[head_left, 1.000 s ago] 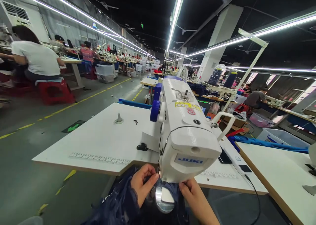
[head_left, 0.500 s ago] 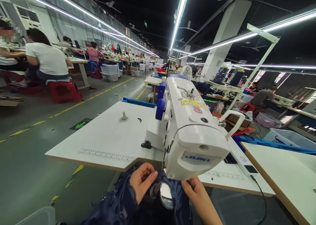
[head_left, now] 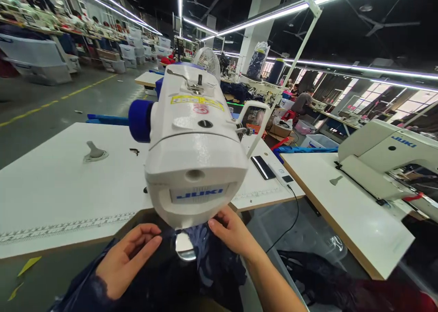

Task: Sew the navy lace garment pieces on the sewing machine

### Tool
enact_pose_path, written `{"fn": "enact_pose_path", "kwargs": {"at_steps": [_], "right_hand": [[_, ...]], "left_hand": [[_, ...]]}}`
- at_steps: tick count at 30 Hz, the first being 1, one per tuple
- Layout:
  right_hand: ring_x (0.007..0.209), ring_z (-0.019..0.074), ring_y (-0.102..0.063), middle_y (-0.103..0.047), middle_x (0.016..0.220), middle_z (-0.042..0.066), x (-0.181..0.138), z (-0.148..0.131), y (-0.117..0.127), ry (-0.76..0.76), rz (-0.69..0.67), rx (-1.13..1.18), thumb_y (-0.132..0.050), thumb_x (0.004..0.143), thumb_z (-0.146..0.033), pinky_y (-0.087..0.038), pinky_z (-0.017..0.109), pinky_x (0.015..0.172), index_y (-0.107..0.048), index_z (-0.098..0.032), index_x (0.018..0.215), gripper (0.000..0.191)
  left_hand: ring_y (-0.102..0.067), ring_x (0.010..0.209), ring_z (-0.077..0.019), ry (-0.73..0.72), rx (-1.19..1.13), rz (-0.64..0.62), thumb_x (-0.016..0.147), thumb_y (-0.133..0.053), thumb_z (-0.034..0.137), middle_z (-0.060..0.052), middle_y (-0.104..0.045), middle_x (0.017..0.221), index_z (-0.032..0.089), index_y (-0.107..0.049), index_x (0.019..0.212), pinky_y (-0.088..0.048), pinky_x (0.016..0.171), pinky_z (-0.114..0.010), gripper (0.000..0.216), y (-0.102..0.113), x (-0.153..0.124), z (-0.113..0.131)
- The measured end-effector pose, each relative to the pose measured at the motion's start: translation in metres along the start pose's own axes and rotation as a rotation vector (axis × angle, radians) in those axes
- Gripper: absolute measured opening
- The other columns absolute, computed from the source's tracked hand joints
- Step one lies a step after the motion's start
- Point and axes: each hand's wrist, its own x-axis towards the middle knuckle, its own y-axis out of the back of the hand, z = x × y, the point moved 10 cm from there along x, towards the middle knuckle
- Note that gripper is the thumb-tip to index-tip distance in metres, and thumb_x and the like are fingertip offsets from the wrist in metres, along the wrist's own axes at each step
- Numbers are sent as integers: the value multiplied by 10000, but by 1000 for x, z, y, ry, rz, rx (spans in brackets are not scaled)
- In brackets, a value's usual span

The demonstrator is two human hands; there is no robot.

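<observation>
A white JUKI sewing machine point(head_left: 196, 166) stands directly before me, its rounded front end over the work. Navy lacy fabric point(head_left: 207, 257) hangs around the shiny metal arm end point(head_left: 185, 247) below the head. On the left, my left hand point(head_left: 132, 255) has its thumb and fingers closed at the fabric's edge, and navy cloth covers that wrist. My right hand point(head_left: 232, 232) pinches the fabric on the other side, close under the machine head, which hides part of the fingertips. The needle area is mostly hidden.
The white table point(head_left: 51, 179) carries a printed ruler and a small grey piece point(head_left: 95, 153). To the right lie a phone point(head_left: 263, 167) and a corded white device point(head_left: 284, 177). Another JUKI machine point(head_left: 386, 161) stands farther right. A clear plastic bin point(head_left: 308, 230) sits below.
My view has swung right and come closer to the machine, bringing the second machine into sight. Both hands stay at the fabric on either side of the metal arm end.
</observation>
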Motion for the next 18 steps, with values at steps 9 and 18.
{"fn": "enact_pose_path", "kwargs": {"at_steps": [9, 18], "right_hand": [[604, 101, -407, -462, 690, -43, -43, -6, 21, -60, 19, -8, -497, 788, -147, -338, 218, 587, -522, -200, 787, 59], [903, 243, -594, -662, 896, 40, -77, 128, 62, -302, -151, -502, -580, 730, -152, -429, 389, 859, -704, -216, 909, 227]], "left_hand": [[-496, 607, -129, -27, 40, -80, 689, -655, 561, 52, -551, 614, 252, -634, 786, -387, 584, -205, 324, -14, -21, -2], [-555, 463, -108, 123, -51, -397, 773, -478, 661, 10, -593, 571, 175, -600, 744, -378, 426, -195, 503, -88, -36, -59]]}}
